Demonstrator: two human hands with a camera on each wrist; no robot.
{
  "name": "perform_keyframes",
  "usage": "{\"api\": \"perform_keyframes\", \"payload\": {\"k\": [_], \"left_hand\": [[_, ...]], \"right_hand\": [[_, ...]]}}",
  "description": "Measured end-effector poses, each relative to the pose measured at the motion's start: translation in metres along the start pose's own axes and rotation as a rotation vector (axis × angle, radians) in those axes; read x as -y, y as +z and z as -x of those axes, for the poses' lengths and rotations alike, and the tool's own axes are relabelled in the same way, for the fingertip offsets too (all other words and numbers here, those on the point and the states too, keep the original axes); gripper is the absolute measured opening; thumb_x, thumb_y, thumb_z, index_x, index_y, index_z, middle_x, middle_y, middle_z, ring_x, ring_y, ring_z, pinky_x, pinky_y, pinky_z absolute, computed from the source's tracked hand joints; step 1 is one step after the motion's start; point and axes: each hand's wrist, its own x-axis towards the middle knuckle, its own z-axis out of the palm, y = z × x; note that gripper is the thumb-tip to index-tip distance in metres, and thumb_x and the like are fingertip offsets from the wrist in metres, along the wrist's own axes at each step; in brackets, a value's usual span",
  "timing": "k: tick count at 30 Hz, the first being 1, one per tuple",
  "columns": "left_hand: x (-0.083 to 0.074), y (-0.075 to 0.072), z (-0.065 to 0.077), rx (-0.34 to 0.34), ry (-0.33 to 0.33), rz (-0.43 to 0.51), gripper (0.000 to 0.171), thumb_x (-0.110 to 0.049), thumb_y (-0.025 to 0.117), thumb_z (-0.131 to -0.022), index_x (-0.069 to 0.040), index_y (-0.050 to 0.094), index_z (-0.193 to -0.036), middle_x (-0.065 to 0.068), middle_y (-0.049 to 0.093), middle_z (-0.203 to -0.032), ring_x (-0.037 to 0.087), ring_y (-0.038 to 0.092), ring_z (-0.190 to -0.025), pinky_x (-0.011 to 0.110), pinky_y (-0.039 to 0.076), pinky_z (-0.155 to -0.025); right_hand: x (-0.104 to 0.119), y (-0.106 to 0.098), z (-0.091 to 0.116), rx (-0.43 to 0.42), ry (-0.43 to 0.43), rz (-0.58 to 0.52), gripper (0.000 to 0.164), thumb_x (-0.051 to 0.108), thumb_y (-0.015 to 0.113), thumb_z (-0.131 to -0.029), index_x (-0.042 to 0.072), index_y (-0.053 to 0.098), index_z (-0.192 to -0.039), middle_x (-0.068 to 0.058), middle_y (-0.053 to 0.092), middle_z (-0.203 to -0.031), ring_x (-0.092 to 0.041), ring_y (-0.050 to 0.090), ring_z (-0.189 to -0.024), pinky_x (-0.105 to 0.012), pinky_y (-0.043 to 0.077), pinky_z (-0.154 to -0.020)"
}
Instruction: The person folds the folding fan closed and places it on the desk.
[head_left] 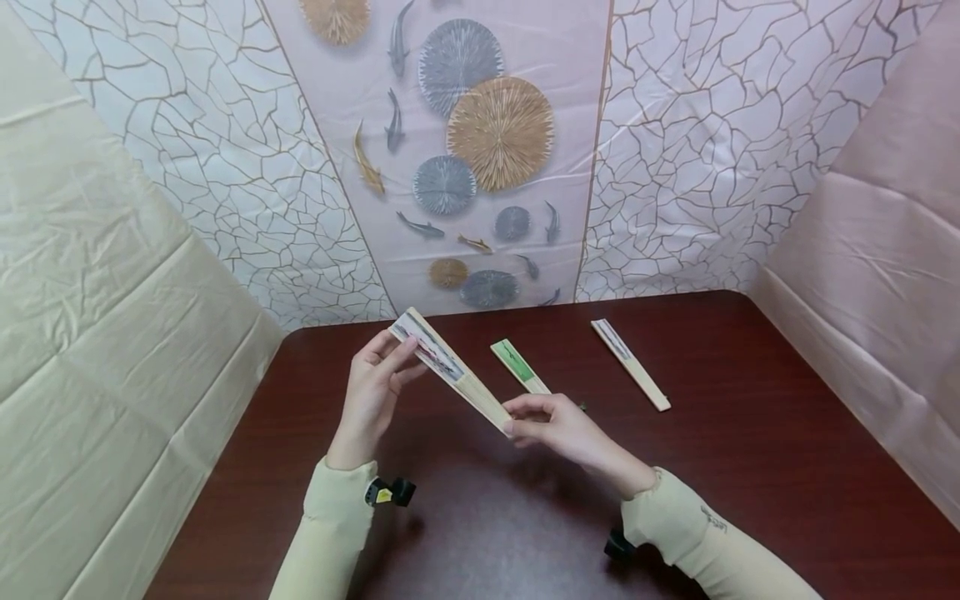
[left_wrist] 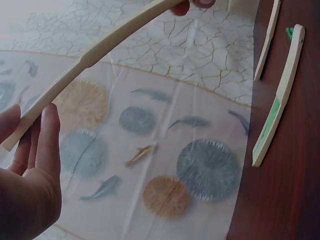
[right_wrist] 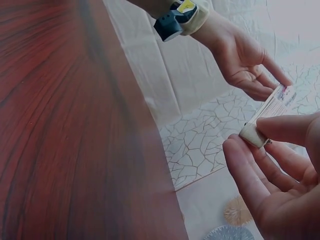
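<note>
Both hands hold a closed folding fan (head_left: pixel 459 372) slantwise above the table, its upper part printed with a dark and red picture on white. My left hand (head_left: pixel 372 383) pinches the wide upper end between thumb and fingers. At the narrow rivet end, my right hand (head_left: pixel 562 429) grips the fan with thumb and fingertips. In the left wrist view the fan (left_wrist: pixel 100 50) shows its pale edge. From the right wrist, the fan's rounded base (right_wrist: pixel 253 135) sits between thumb and fingers. Behind the right hand lies a closed green folding fan (head_left: pixel 516 363), its lower end partly hidden.
Another closed folding fan (head_left: pixel 632 365), pale with a grey print, lies on the dark red table (head_left: pixel 750 467) to the right. A patterned cloth (head_left: pixel 675 167) hangs behind the table, with plain cloth walls (head_left: pixel 97 375) at the sides.
</note>
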Motion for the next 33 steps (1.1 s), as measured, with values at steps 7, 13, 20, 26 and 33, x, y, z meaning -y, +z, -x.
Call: {"api": "perform_keyframes", "payload": {"k": [7,13,20,26,33], "left_hand": [[-0.014,-0.017,-0.005,-0.056,0.025,-0.006,0.011,-0.002,0.065,-0.097,-0.011,0.071,-0.1,0.005,0.071,-0.096,0.016,0.07,-0.087,0.033,0.062,-0.077],[-0.027,-0.035,-0.01,-0.101,0.033,-0.062,0.01,-0.008,0.068,-0.097,-0.007,0.069,-0.107,0.005,0.071,-0.101,0.017,0.07,-0.09,0.033,0.061,-0.08],[-0.033,-0.056,-0.019,-0.161,0.035,-0.106,0.014,-0.01,0.069,-0.097,-0.005,0.068,-0.109,0.005,0.07,-0.099,0.016,0.07,-0.087,0.03,0.061,-0.079],[-0.028,-0.078,-0.026,-0.253,0.009,-0.136,0.019,-0.012,0.071,-0.095,-0.003,0.068,-0.111,0.005,0.069,-0.098,0.015,0.068,-0.085,0.029,0.061,-0.079],[-0.015,-0.103,-0.03,-0.302,-0.053,-0.127,0.019,-0.008,0.071,-0.095,-0.001,0.068,-0.112,0.003,0.071,-0.095,0.013,0.068,-0.081,0.028,0.061,-0.077]], "right_hand": [[-0.001,0.006,-0.011,-0.015,-0.009,-0.036,0.032,-0.002,0.067,-0.094,-0.017,0.06,-0.121,-0.015,0.07,-0.098,-0.021,0.071,-0.088,-0.046,0.061,-0.082],[0.002,0.015,-0.025,-0.02,-0.012,-0.046,0.031,0.0,0.067,-0.094,-0.015,0.062,-0.121,-0.014,0.07,-0.098,-0.02,0.071,-0.088,-0.049,0.06,-0.085],[-0.004,0.028,-0.05,-0.035,-0.035,-0.062,0.032,0.0,0.069,-0.093,-0.014,0.062,-0.121,-0.016,0.071,-0.098,-0.034,0.07,-0.094,-0.048,0.06,-0.084],[-0.017,0.044,-0.072,-0.045,-0.015,-0.077,0.03,-0.003,0.068,-0.092,-0.013,0.063,-0.12,-0.015,0.071,-0.097,-0.031,0.071,-0.092,-0.043,0.061,-0.082],[-0.033,0.061,-0.081,-0.051,0.04,-0.084,0.03,-0.006,0.067,-0.09,-0.012,0.064,-0.119,-0.013,0.071,-0.094,-0.018,0.071,-0.084,-0.044,0.061,-0.084]]}}
